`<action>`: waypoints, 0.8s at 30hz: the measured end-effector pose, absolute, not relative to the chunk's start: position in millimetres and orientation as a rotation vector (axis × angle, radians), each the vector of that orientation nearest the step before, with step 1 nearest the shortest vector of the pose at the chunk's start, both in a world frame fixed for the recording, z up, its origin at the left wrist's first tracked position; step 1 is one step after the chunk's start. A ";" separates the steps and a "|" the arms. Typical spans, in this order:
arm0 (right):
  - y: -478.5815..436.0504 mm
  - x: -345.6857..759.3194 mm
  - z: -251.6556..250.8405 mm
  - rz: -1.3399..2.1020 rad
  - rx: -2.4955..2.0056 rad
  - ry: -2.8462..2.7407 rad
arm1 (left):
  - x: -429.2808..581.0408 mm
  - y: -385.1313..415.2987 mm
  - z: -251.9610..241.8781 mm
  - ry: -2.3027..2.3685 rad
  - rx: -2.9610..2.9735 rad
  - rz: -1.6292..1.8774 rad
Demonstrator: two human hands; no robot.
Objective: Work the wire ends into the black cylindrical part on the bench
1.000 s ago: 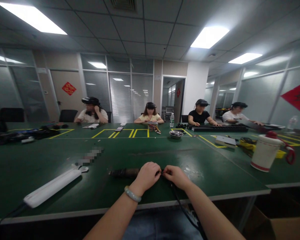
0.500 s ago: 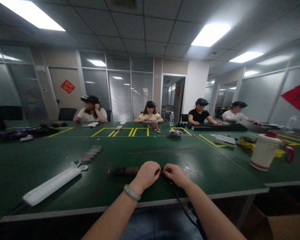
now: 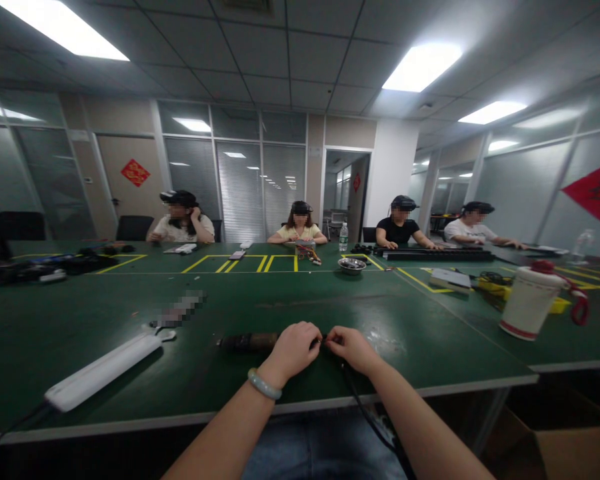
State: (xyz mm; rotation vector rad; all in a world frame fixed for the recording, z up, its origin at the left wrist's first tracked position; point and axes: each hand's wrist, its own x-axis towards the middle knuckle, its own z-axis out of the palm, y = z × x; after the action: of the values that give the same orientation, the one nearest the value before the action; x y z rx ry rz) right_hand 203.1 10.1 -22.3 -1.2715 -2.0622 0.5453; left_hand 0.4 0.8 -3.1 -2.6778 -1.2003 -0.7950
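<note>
A dark brown and black cylindrical tool (image 3: 253, 342) lies on the green table, its narrow tip pointing left. Over its right end, my left hand (image 3: 296, 347) is curled, with a bracelet on the wrist; its closed fingertips hide that end of the tool. My right hand (image 3: 353, 348) is just to the right, thumb and fingers pinched together close to the left fingertips. What lies in the pinch is too small and covered to make out. A black cable (image 3: 356, 395) runs from beneath my right hand over the table's front edge.
A long white power strip (image 3: 107, 370) lies at the left. A white jug with red lid (image 3: 530, 303) stands at the right, near a white box (image 3: 451, 281). Farther back are a metal bowl (image 3: 351, 266) and a water bottle (image 3: 343, 237). Several people sit across the table.
Both hands stay in nearly the same place, with only a slight shift of the right fingers. The tool and the other things on the table look unmoved.
</note>
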 end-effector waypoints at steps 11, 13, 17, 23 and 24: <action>12.2 202.5 -24.8 0.547 -1.282 -2.065 | -0.4 -1.8 0.7 -1.190 -2.690 -0.816; 12.3 202.5 -24.8 0.550 -1.278 -2.065 | -0.2 -1.6 0.6 -1.189 -2.691 -0.823; 13.4 202.8 -25.9 0.556 -1.278 -2.069 | 0.3 -2.0 0.4 -1.214 -2.677 -0.834; 14.9 204.3 -27.8 0.563 -1.255 -2.065 | 0.8 -3.7 1.5 -1.217 -2.681 -0.804; 14.8 204.4 -27.6 0.565 -1.256 -2.066 | 1.0 -3.8 1.7 -1.217 -2.682 -0.801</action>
State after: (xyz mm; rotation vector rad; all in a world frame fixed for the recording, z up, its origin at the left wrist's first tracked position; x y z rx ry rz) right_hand 204.4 14.8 -27.6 -1.2561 -2.0658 0.5650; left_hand 1.0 -3.8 1.7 -2.6824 -1.2167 -0.8010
